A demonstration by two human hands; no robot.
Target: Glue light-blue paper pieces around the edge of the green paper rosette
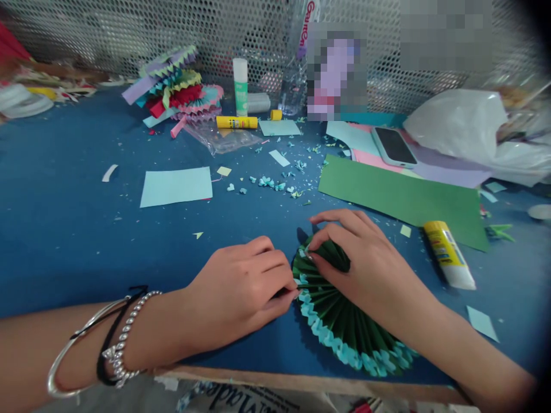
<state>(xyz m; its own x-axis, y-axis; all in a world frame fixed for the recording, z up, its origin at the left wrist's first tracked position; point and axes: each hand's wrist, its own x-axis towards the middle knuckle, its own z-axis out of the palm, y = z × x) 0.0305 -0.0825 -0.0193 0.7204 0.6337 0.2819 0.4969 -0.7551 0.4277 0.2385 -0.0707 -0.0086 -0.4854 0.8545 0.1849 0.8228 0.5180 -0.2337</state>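
A dark green pleated paper fan lies near the table's front edge, its rim lined with small light blue paper cut-outs. My left hand is closed at the fan's left edge, thumb and forefinger pinching the pleated rim. Over the upper part of the fan is my right hand, its thumb and forefinger pinched together on a small light blue paper piece at the rim. More blue cut-outs are scattered on the table beyond my hands.
A glue stick lies at right beside a green paper strip. A phone rests on coloured paper. Light blue paper lies at left. Finished-looking pleated fans, an upright glue stick and a plastic bag stand farther back.
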